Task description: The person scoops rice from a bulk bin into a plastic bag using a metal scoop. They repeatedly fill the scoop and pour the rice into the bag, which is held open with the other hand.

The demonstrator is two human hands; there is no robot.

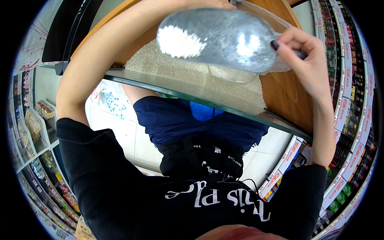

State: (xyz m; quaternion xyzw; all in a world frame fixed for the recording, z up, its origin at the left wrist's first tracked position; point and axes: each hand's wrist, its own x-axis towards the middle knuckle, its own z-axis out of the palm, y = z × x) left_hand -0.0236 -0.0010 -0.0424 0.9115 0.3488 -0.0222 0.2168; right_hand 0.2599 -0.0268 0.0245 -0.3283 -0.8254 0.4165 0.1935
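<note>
My right hand (pixel 303 54) is closed on the dark handle of a shiny metal scoop (pixel 222 39). White rice-like grains (pixel 180 42) lie at the scoop's left end. Behind the scoop, a clear plastic bag (pixel 270 15) stretches between my hands, and its lower part, which seems to hold some grain, rests on the pale grain (pixel 180 73) in a wooden bin (pixel 285 90). My left hand (pixel 210 3) is at the top edge of the view, partly hidden by the scoop, with its fingertips on the bag's gathered edge.
A clear panel with a greenish edge (pixel 192 94) crosses the bin's near side. Shelves of packaged goods (pixel 345 120) curve along the right, and racks with packed food (pixel 36 129) stand at the left. A patterned plastic bag (pixel 112 102) lies on the pale tiled floor.
</note>
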